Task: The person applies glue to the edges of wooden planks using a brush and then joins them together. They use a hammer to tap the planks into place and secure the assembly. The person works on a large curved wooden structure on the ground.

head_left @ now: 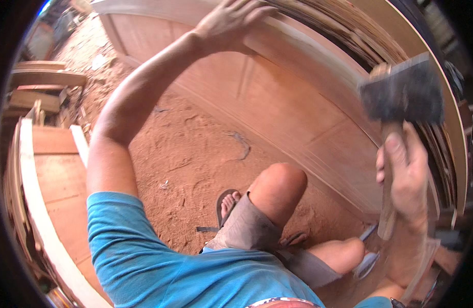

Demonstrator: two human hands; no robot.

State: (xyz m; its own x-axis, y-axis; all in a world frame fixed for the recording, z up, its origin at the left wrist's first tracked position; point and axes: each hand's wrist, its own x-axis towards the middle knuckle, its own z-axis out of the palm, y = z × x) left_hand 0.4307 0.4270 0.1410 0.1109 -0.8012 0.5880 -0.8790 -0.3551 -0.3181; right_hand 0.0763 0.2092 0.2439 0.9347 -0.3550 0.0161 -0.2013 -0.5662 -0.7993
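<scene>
A hatchet (403, 92) with a broad dark head and a wooden handle is raised at the right. My right hand (408, 177) is closed around its handle, thumb along the wood; the head is slightly blurred. On the upper edge of a long wooden panel (293, 110) lies my left hand (234, 20), fingers stretched out and holding nothing. This reddish-brown panel has recessed sections and stands on its long edge across the ground in front of me.
Thin wooden sheets (344, 31) are stacked behind the panel. Another framed panel (56, 174) stands at the left, below wood offcuts (46, 79). Reddish sandy ground (185, 154) lies between the panels, with my sandalled foot (227, 205) on it.
</scene>
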